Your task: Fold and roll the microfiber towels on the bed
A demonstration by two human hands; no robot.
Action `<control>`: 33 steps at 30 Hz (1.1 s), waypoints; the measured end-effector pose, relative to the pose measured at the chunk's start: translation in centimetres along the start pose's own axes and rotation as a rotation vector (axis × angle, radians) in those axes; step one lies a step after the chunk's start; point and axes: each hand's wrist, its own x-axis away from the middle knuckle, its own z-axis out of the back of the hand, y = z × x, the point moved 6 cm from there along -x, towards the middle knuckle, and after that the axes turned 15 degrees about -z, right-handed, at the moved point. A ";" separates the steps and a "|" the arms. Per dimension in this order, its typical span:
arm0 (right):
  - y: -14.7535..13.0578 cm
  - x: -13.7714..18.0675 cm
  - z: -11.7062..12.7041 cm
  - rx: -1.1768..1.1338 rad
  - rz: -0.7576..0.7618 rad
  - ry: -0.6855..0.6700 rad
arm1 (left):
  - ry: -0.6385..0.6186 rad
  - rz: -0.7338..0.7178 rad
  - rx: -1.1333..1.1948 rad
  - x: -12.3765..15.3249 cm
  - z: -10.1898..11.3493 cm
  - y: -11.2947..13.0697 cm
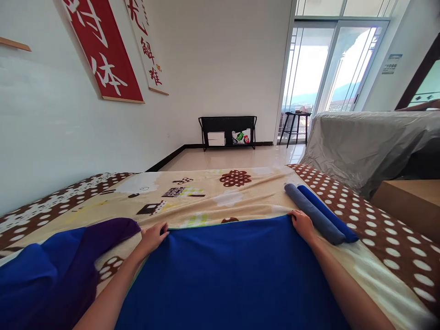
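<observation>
A bright blue cloth (230, 270) lies spread flat on a patterned blanket (213, 195) in front of me. My left hand (153, 236) pinches its far left corner, fingers closed on the edge. My right hand (301, 223) grips the far right corner the same way. Just right of my right hand lie two rolled cloths side by side, a grey-blue roll (314, 213) and a darker blue roll (332, 213).
A heap of blue and purple cloths (58, 266) lies at the left. A cardboard box (409, 199) and a grey-covered piece of furniture (367, 142) stand to the right. A black rack (227, 132) stands against the far wall, beside glass doors (319, 73).
</observation>
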 end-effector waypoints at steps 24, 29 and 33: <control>-8.2 7.1 0.6 0.316 0.221 0.124 | 0.193 -0.210 -0.296 1.8 -3.4 10.5; -17.5 12.7 -6.9 0.241 0.477 -0.097 | 0.006 -0.480 -0.173 0.1 -13.0 21.4; -19.1 14.2 -9.7 0.208 0.490 -0.188 | -0.051 -0.463 -0.164 0.0 -16.7 23.7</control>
